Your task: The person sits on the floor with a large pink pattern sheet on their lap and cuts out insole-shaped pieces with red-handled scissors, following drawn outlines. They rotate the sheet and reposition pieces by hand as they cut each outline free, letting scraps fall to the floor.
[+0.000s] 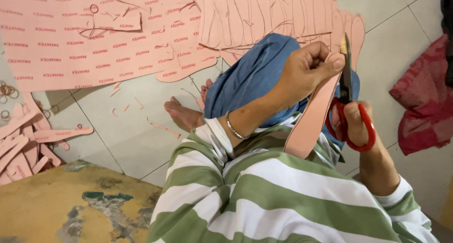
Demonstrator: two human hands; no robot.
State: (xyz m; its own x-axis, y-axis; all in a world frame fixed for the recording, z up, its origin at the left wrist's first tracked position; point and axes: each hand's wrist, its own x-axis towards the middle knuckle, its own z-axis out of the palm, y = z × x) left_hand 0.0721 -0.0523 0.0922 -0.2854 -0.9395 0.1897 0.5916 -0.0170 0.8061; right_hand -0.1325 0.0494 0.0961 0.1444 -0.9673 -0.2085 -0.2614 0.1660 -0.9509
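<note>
the left hand [309,68] pinches a pink strip [309,122]; the right hand [356,122] grips red-handled scissors [348,101], blades on the strip's edge.

Left hand [309,68] pinches the top of a pink strip [311,120], which hangs down toward the striped sleeve. Right hand [356,125] grips red-handled scissors [347,89], blades upright and touching the strip's right edge. Far left, a large pink sheet [56,40] lies on the tiled floor [122,129]; cut strips [23,144] are piled at the left edge.
</note>
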